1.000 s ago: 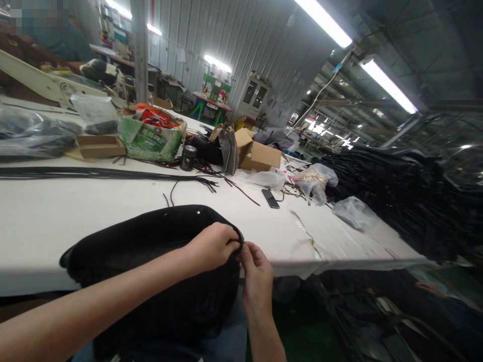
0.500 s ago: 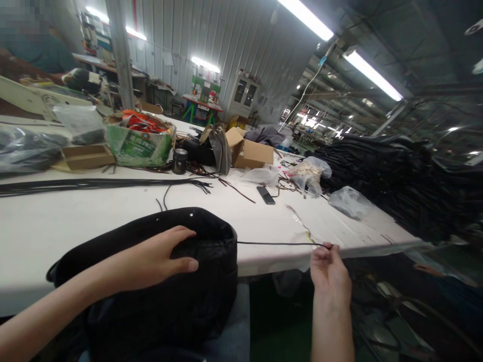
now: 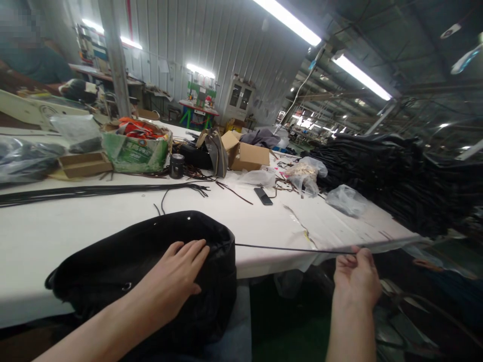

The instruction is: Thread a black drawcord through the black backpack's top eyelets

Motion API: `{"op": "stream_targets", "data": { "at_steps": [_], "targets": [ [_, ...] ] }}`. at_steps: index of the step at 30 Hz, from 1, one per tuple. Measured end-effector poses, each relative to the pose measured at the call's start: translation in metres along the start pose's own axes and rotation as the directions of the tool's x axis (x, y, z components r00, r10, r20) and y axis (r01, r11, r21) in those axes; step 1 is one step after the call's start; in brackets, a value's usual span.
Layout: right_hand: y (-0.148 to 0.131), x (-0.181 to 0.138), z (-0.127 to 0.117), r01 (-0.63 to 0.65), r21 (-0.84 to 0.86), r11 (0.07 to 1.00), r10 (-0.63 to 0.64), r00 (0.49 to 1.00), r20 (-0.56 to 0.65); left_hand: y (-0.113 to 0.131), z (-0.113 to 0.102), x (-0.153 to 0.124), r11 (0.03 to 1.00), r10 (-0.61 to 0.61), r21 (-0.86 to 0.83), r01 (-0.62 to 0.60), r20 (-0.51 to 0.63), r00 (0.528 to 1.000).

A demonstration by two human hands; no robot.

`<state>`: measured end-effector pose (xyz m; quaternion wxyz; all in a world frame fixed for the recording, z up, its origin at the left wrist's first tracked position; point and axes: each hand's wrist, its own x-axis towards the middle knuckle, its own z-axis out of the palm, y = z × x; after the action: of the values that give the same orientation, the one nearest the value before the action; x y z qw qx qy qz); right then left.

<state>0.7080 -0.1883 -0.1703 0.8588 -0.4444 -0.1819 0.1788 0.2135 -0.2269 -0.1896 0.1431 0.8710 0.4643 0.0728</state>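
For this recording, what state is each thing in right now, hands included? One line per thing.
Black bag: mouth open
Left hand: open, palm down over the bag
Black cord: drawn nearly straight from the bag's right edge
Right hand: closed on the cord
Strip bundle: lying lengthwise, right ends splayed
Phone: lying flat, screen dark
Cardboard box: open
Green sack: open, orange material inside
Ceiling lights: lit

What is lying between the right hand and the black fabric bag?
In the head view, a thin black cord runs from the right hand to the bag.
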Motion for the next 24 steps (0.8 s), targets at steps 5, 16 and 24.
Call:
{"op": "stream_targets", "data": {
  "at_steps": [5, 16, 24],
  "targets": [
    [0.007, 0.002, 0.007, 0.004, -0.073, 0.997, -0.005, 1.000, -0.010, 0.010, 0.007, 0.014, 1.000, 0.008, -0.005, -0.008, -0.012, 1.000],
    [0.046, -0.090, 0.129, 0.469, -0.400, 0.787, 0.070, 0.577, 0.814, 0.029, 0.014, 0.063, 0.995, 0.080, 0.070, -0.074, -0.080, 0.994],
    [0.086, -0.159, 0.184, 0.632, -0.206, 0.747, 0.229, 0.046, 0.972, 0.023, 0.005, 0.053, 0.972, 0.006, -0.231, -0.044, -0.164, 0.986]
  ]
}}
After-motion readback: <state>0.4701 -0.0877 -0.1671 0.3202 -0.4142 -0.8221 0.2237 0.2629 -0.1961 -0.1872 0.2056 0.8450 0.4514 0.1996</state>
